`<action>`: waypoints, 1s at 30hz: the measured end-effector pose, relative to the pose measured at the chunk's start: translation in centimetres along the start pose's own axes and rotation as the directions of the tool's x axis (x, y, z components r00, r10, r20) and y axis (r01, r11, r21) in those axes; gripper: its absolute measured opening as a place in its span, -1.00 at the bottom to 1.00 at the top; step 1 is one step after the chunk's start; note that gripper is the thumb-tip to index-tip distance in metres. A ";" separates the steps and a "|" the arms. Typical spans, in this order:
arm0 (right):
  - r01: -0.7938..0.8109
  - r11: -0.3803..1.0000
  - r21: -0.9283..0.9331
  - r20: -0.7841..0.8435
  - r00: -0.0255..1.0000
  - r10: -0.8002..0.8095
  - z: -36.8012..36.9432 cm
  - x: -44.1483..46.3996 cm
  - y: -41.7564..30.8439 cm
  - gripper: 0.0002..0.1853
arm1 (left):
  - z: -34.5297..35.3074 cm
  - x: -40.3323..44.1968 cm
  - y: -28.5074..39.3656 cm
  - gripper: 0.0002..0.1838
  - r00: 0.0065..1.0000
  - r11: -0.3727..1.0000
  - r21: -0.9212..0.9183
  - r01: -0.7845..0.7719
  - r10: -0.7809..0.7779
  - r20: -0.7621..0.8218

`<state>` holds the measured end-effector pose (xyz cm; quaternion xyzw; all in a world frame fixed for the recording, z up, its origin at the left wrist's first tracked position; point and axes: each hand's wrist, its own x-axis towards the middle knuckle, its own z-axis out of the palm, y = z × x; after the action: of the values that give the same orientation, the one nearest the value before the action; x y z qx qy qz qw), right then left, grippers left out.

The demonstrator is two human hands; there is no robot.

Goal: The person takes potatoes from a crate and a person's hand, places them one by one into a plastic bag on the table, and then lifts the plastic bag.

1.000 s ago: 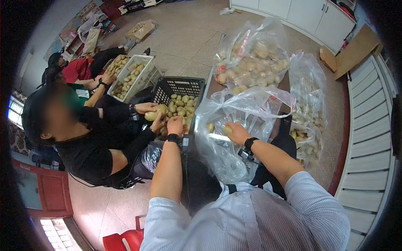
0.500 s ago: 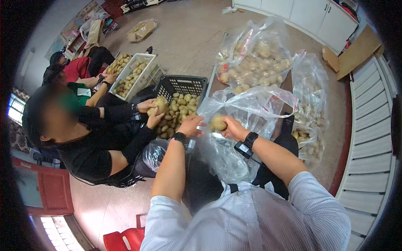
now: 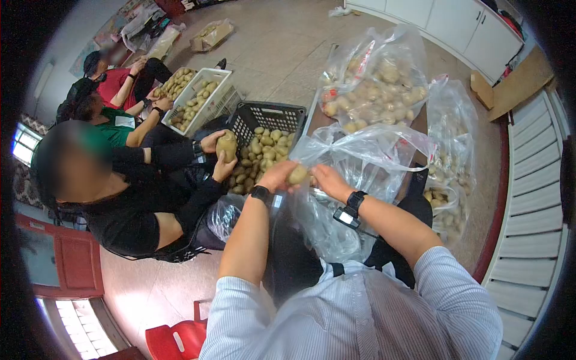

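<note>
A potato (image 3: 297, 174) is between my two hands, over the near edge of an open clear plastic bag (image 3: 354, 162). My left hand (image 3: 279, 177) has its fingers round the potato's left side. My right hand (image 3: 330, 182) is at its right side, fingers pressed together; what they grip, if anything, is too small to make out. Just left of my hands stands a black crate (image 3: 270, 114) with many potatoes. Beside it a co-worker in black holds a large potato (image 3: 227, 146) in both hands.
Full clear bags of potatoes (image 3: 384, 90) lie beyond the open bag, with more bags (image 3: 450, 144) to the right. Two other people sit at the left by a white crate (image 3: 210, 102) of potatoes. A red stool (image 3: 177, 341) is at the bottom left.
My right hand has come left from over the bag with a potato, and my left hand has moved from the crate to meet it. The potato is now in my left fingers.
</note>
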<state>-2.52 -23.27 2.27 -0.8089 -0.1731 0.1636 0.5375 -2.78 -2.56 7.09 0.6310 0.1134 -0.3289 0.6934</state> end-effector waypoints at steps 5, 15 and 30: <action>0.229 0.845 -0.482 0.071 0.972 -0.223 0.0 -0.9 0.9 -0.76 | -2.4 0.5 -1.2 -0.61 0.974 0.995 -0.089 -0.053 0.032 -0.224; 0.286 0.600 -0.747 0.212 0.958 -0.193 1.3 -0.9 0.0 -0.72 | -8.3 1.9 -4.8 -0.70 0.823 0.249 0.965 -0.078 0.562 -0.079; -0.025 0.940 -0.339 -0.054 0.999 0.007 -1.3 -2.8 4.9 -0.68 | -11.4 3.3 -6.5 -0.72 0.945 -0.145 0.945 0.294 0.192 -0.265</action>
<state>-3.89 -27.34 -1.59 -0.8949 -0.1782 0.1146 0.3928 -1.16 7.35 -2.03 0.9721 -0.0396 -0.2206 -0.0691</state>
